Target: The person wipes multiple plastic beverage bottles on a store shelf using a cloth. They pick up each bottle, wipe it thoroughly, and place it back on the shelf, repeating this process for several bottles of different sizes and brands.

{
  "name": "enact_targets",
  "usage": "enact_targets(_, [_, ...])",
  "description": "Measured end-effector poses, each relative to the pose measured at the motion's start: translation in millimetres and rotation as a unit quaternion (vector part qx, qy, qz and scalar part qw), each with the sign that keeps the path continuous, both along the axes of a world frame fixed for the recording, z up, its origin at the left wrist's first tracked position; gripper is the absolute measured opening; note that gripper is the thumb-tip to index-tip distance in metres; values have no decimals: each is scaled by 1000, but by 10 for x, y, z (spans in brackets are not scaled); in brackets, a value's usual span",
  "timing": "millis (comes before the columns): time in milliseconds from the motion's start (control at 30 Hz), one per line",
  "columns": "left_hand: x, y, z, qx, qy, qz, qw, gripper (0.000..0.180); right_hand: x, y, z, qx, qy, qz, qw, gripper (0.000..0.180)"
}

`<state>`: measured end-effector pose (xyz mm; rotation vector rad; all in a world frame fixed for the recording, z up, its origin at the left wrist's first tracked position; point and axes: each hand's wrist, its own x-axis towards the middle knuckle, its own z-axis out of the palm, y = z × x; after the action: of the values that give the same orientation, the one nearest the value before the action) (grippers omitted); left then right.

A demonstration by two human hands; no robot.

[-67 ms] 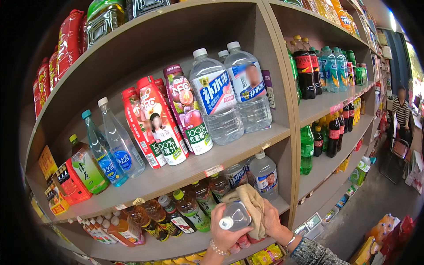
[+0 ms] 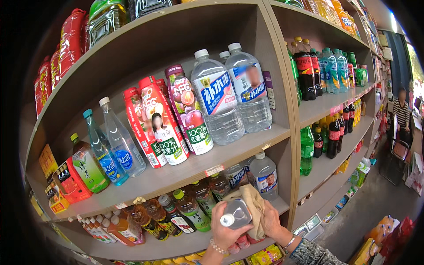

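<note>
My left hand (image 2: 224, 229) grips a clear plastic bottle (image 2: 236, 213) with a white cap, its top pointing toward me. My right hand (image 2: 270, 221) presses a beige cloth (image 2: 254, 201) against the bottle's far side. Both hands are low in the view, in front of the lower wooden shelf (image 2: 176, 249) of amber and dark drink bottles (image 2: 185, 210).
Wooden shelving (image 2: 229, 152) fills the view: large clear water bottles (image 2: 232, 95), red and purple juice bottles (image 2: 165, 117), slim blue-labelled bottles (image 2: 112, 148). The right bay holds cola and green soda bottles (image 2: 316, 73). A person (image 2: 402, 112) sits on a chair far right, down the aisle.
</note>
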<state>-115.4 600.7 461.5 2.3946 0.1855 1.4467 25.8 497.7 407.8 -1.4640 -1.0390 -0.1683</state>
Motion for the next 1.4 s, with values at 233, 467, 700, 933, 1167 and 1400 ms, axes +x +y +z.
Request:
enact_targets(233, [439,-67,368,20,14,5,1000,86,53,-277,-202,-112,-164,-49,979,38])
enact_targets(467, [785,124,475,-48,-5,2,999,57,-9,-866,-122,-111,-28,70,991,42])
enact_targets(700, [175,-238,317,16,-8,-78,997,85,105,-903,556,13,63,186,980,41])
enact_targets(933, [-595,-820,561,-75,52,-233,968,83,297,-629,115,35,-11,527,849,47])
enact_targets(1167, [-689,-746,565,-236,42,-247,939,81,18,-884,-548,-113,425,690,575,51])
enact_targets(1400, [-486,-679,582,-252,-163,-279,912,97,-115,-1050,-566,-124,410,745,511,53])
